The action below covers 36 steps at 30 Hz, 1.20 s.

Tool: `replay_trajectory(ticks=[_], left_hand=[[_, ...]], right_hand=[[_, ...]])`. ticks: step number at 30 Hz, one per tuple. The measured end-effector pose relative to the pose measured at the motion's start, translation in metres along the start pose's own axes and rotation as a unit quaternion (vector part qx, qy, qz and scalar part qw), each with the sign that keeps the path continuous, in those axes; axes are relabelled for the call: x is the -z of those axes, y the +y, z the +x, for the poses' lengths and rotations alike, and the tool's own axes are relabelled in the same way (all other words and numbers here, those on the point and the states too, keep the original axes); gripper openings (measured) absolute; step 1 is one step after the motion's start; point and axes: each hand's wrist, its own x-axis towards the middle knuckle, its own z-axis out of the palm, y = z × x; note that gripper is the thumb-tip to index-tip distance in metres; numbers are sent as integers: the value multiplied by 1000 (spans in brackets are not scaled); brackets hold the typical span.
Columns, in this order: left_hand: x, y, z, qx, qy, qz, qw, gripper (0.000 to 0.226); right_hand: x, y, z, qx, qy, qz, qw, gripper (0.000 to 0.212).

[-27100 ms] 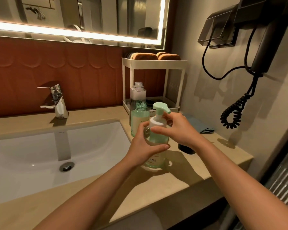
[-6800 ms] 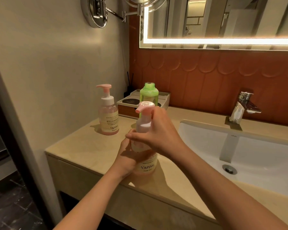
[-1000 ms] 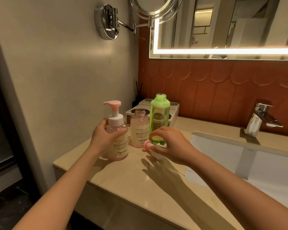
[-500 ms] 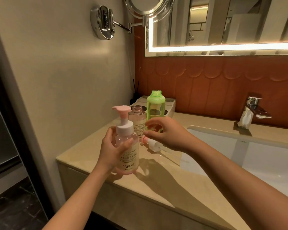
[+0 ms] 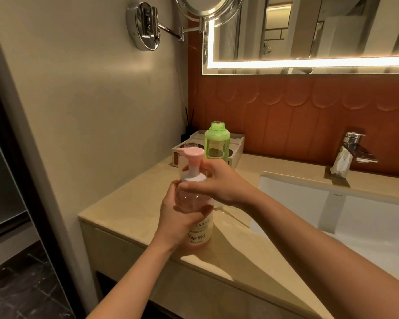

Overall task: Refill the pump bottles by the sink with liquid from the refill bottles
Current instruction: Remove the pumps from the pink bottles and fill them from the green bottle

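Note:
A pink pump bottle (image 5: 199, 233) labelled YAPING stands upright near the counter's front edge. My left hand (image 5: 175, 222) grips its body from the left. My right hand (image 5: 219, 183) grips the white collar just below the pink pump head (image 5: 192, 153). Behind them a green refill bottle (image 5: 217, 143) stands upright with no cap. Only the open neck of a second pink bottle (image 5: 190, 145) shows behind the pump head. The pump taken off that bottle is hidden behind my hands.
A white tray box (image 5: 237, 146) and a reed diffuser (image 5: 189, 125) sit in the back corner. The sink basin (image 5: 332, 210) and chrome faucet (image 5: 348, 155) lie to the right. A wall-mounted mirror arm (image 5: 148, 28) juts out above. The counter edge (image 5: 124, 229) drops off at the left.
My left hand has carried the pump bottle from the wall side to the counter's front. My right hand has left the loose pump head and now grips this bottle's collar.

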Motion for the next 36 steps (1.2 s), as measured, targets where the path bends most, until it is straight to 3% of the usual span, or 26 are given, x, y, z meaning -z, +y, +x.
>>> replay_trajectory(ticks=[11, 23, 29, 36], left_hand=[[3, 2, 2, 0, -96, -68, 993, 56], [6, 5, 3, 27, -153, -90, 984, 73], [4, 10, 1, 27, -153, -75, 985, 80], [-1, 2, -2, 0, -93, -31, 995, 64]], right_hand=[[2, 10, 1, 15, -46, 107, 993, 17], [-2, 9, 6, 19, -120, 186, 975, 11], [9, 19, 0, -20, -155, 177, 972, 37], [15, 11, -20, -34, -21, 43, 998, 66]])
